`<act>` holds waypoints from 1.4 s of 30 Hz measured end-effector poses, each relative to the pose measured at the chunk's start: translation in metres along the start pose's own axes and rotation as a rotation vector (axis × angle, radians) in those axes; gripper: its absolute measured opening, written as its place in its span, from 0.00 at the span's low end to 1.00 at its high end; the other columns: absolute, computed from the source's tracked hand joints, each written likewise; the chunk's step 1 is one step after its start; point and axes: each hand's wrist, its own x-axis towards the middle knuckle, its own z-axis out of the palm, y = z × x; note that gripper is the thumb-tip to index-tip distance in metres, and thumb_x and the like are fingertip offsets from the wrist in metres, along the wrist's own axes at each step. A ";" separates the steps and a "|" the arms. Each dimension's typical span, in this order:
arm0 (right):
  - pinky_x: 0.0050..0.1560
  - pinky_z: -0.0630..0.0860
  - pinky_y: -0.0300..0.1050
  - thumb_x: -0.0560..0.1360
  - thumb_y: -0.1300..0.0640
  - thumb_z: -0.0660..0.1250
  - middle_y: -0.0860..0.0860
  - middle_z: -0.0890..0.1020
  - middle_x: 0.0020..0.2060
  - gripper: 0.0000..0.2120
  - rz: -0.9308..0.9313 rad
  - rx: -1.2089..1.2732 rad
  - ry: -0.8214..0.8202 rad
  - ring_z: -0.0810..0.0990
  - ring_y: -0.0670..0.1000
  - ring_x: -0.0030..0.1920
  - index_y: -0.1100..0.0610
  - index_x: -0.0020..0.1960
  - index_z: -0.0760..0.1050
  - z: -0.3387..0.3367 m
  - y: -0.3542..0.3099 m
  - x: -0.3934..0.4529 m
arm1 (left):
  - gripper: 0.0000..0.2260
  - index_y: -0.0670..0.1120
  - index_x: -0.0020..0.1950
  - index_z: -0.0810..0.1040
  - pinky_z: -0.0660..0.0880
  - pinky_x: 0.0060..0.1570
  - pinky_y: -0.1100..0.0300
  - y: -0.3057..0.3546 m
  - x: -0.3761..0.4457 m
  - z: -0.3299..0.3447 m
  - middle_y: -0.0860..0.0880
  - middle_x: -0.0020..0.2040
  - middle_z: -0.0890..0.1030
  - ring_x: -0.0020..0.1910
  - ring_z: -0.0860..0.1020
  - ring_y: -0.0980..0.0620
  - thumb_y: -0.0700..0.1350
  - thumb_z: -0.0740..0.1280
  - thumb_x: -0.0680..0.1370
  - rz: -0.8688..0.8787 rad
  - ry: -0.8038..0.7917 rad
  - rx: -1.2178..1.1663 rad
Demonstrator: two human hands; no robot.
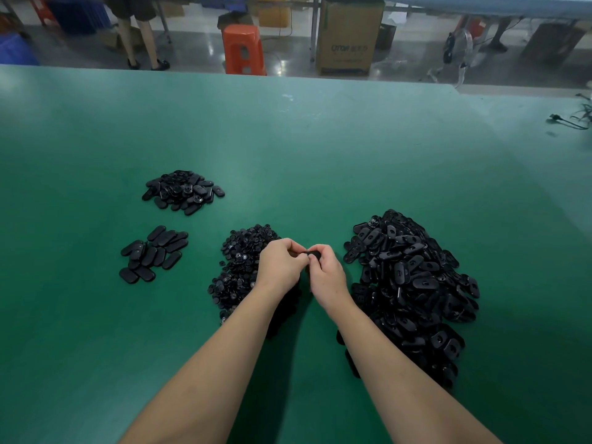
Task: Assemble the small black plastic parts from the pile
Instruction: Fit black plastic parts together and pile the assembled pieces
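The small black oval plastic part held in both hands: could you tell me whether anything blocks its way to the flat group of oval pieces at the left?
Nothing visible does. The small black oval plastic part is pinched between the left hand and right hand, above the pile of small round black parts. Bare green table separates that pile from the flat group of oval pieces.

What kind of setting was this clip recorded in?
Most likely a factory assembly floor. A long green-topped work table carries sorted heaps of small black plastic parts, and beyond it stand a large brown cardboard carton and an orange plastic stool on a bare concrete floor.
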 end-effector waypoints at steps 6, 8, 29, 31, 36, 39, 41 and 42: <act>0.53 0.77 0.53 0.83 0.55 0.59 0.48 0.81 0.47 0.05 -0.006 -0.003 -0.001 0.79 0.53 0.49 0.51 0.55 0.73 0.001 0.001 0.000 | 0.02 0.48 0.45 0.84 0.73 0.38 0.63 -0.003 0.002 -0.002 0.53 0.40 0.84 0.37 0.79 0.56 0.42 0.72 0.75 0.007 -0.016 -0.004; 0.51 0.77 0.53 0.82 0.54 0.59 0.47 0.80 0.45 0.04 -0.015 -0.012 0.000 0.79 0.53 0.48 0.50 0.55 0.72 0.002 0.002 0.000 | 0.02 0.48 0.45 0.84 0.72 0.38 0.63 -0.005 0.001 -0.002 0.53 0.40 0.84 0.36 0.78 0.56 0.42 0.72 0.75 0.007 -0.021 -0.023; 0.49 0.77 0.59 0.81 0.54 0.58 0.47 0.78 0.41 0.07 0.002 0.120 0.005 0.75 0.53 0.43 0.43 0.49 0.70 0.006 0.004 0.001 | 0.04 0.52 0.42 0.81 0.75 0.41 0.64 -0.005 0.000 -0.006 0.55 0.39 0.83 0.39 0.80 0.58 0.43 0.72 0.75 0.084 -0.021 0.022; 0.49 0.77 0.60 0.81 0.54 0.57 0.49 0.78 0.42 0.08 0.016 0.158 0.004 0.76 0.54 0.44 0.42 0.49 0.71 0.006 0.004 0.001 | 0.03 0.51 0.43 0.81 0.77 0.45 0.61 -0.004 -0.001 -0.006 0.55 0.40 0.83 0.41 0.81 0.55 0.42 0.72 0.74 0.099 -0.024 0.047; 0.50 0.77 0.60 0.82 0.49 0.55 0.48 0.79 0.42 0.07 0.030 0.164 0.027 0.76 0.54 0.43 0.39 0.48 0.70 0.007 0.002 0.000 | 0.06 0.51 0.50 0.84 0.78 0.50 0.57 -0.004 0.000 -0.007 0.53 0.43 0.85 0.43 0.80 0.54 0.44 0.70 0.75 0.195 -0.054 0.213; 0.50 0.77 0.59 0.83 0.48 0.55 0.50 0.80 0.43 0.06 0.034 0.171 0.042 0.76 0.55 0.44 0.42 0.50 0.70 0.008 0.001 0.001 | 0.06 0.52 0.50 0.84 0.77 0.51 0.55 -0.005 0.000 -0.009 0.52 0.48 0.81 0.47 0.79 0.52 0.45 0.69 0.76 0.246 -0.031 0.284; 0.44 0.77 0.55 0.84 0.49 0.55 0.49 0.80 0.40 0.06 0.024 0.189 0.039 0.77 0.53 0.40 0.43 0.51 0.70 0.007 0.000 0.000 | 0.05 0.52 0.50 0.84 0.75 0.49 0.57 -0.006 0.001 -0.015 0.52 0.48 0.77 0.46 0.77 0.52 0.46 0.70 0.77 0.260 0.014 0.272; 0.39 0.76 0.52 0.84 0.49 0.55 0.48 0.80 0.38 0.06 0.016 0.207 0.031 0.77 0.51 0.36 0.44 0.52 0.71 0.006 0.000 0.000 | 0.03 0.52 0.49 0.84 0.74 0.48 0.57 -0.007 0.002 -0.019 0.52 0.46 0.77 0.44 0.77 0.53 0.46 0.71 0.77 0.263 0.043 0.254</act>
